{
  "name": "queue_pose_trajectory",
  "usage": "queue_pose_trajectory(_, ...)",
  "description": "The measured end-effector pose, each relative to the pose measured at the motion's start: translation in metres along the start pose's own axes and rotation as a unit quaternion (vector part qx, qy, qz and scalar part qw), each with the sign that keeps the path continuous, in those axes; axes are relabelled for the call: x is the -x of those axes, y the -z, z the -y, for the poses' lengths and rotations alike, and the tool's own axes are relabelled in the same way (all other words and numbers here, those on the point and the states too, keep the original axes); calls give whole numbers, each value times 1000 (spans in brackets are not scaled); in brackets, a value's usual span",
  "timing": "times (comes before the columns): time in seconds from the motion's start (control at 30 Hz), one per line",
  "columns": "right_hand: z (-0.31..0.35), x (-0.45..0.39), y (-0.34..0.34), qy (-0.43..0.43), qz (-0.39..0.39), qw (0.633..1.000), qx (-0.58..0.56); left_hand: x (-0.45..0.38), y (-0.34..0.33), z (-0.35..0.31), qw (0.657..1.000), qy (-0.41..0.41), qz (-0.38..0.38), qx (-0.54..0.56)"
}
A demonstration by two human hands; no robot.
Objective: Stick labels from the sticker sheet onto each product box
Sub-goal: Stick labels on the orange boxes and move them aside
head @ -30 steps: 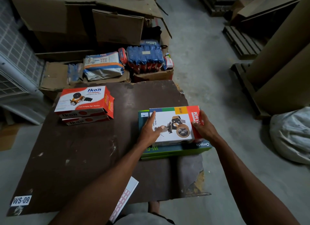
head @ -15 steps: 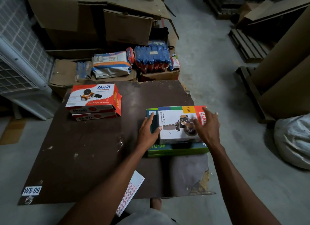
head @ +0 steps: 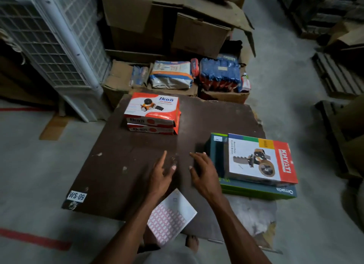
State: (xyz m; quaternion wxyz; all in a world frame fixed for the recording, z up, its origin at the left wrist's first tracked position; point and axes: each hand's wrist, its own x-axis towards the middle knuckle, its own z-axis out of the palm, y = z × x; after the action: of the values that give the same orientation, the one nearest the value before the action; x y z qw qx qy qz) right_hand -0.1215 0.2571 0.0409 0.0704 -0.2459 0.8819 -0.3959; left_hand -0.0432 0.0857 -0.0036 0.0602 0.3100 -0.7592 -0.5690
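A white and red Khyati box (head: 262,159) lies on top of a dark green box (head: 256,190) at the right of the brown board (head: 128,165). Two red and white Ikon boxes (head: 153,114) are stacked at the board's far side. The sticker sheet (head: 173,216), white with rows of red-edged labels, lies at the near edge, partly under my left forearm. My left hand (head: 161,177) hovers over the board's middle, fingers spread and holding nothing. My right hand (head: 202,171) is beside it, just left of the green box, open too.
Cardboard cartons (head: 173,23) and packaged goods (head: 197,74) crowd the floor behind the board. A white grilled cooler (head: 55,43) stands at the left. Wooden pallets (head: 338,76) lie at the right. A bare foot (head: 192,242) shows below the board's near edge.
Both hands let go of the Khyati box and drew back left to the middle of the board. The view swung left, so the boxes now sit further right.
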Motion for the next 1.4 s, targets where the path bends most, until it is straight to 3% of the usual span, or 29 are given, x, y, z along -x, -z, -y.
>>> queue_pose_trajectory(0.33,23,-57,-96,-47,172,984,17,-48,99,63,997,45,-49,-46)
queue_pose_trajectory(0.5,34,-122,-110,-33,155,986,40,-91,125,22,998,41,-27,-44)
queue_pose_trajectory(0.73,49,-223,-114,11,85,993,82,-154,103,-27,999,27,16,-16)
queue_pose_trajectory(1.07,47,-350,-110,3,138,950,279,-200,64,-54,997,59,39,42)
queue_pose_trajectory(1.4,26,-377,-113,-49,190,942,272,-205,54,-43,994,87,58,19)
